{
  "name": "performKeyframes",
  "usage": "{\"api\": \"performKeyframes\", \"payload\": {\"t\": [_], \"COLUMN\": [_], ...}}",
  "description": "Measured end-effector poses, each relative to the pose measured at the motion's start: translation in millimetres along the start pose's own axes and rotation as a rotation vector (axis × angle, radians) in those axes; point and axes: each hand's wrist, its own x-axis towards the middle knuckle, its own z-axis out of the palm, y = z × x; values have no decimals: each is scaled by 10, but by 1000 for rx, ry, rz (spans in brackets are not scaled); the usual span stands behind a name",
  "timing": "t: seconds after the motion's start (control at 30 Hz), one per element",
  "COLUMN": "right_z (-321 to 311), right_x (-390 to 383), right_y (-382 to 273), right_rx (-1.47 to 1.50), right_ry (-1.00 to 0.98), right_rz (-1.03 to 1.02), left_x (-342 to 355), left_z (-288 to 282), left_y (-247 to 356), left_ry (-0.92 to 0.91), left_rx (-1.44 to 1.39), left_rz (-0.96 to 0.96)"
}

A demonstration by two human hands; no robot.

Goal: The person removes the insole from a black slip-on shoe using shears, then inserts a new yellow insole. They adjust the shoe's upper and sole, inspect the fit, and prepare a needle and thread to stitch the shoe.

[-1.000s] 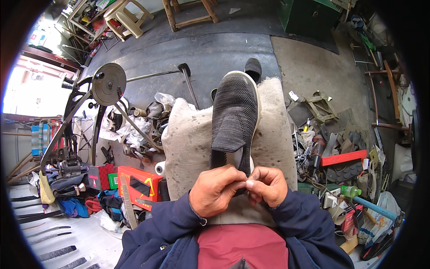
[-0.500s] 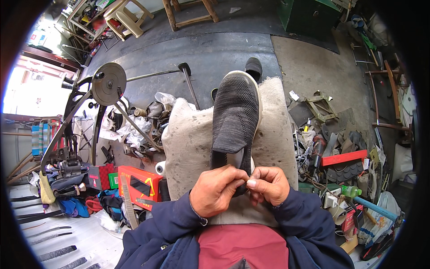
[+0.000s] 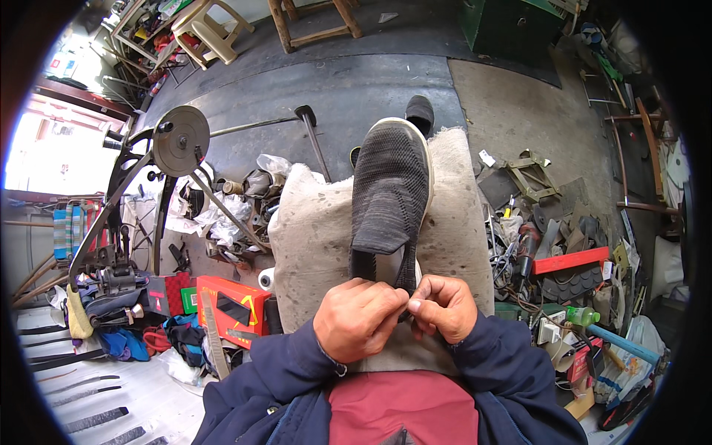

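Observation:
A dark grey knit slip-on shoe point(image 3: 389, 189) with a pale sole edge lies on a stained beige cloth point(image 3: 311, 237) over my lap, its toe pointing away from me. Both hands meet at the heel end of the shoe. My left hand point(image 3: 360, 317) is closed, its thumb and fingertips pinched together beside the opening. Close against it, my right hand point(image 3: 445, 308) pinches with thumb and forefinger at the heel's rim. Whatever lies between the fingertips is too small or hidden to name.
A hand-cranked machine with a round wheel point(image 3: 181, 141) stands at left. Near it lies an orange-red box point(image 3: 256, 304) with a phone on top. Tools and scraps crowd the right, around a red bar point(image 3: 569, 260). A plastic stool point(image 3: 211, 33) stands far left.
My left hand has rolled slightly, its fingers turning lower against the right fingertips. The right hand stays almost in place, and the shoe has not moved.

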Motion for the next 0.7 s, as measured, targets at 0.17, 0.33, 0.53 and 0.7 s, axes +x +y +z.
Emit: {"api": "performKeyframes", "payload": {"t": [0.17,0.33,0.53,0.7], "right_z": [2,-12,0,-54], "right_x": [-7,-12,-48,-31], "right_y": [-42,-34,16,-45], "right_rx": [-55,-56,-148,-47], "right_ry": [-11,-20,-111,-98], "right_rz": [4,-4,-27,36], "left_x": [8,-8,-27,-42], "left_z": [0,27,63,43], "left_y": [-8,0,-39,-45], "left_ry": [-24,-29,-37,50], "left_rx": [13,41,-73,-302], "left_rz": [50,46,-92,-232]}}
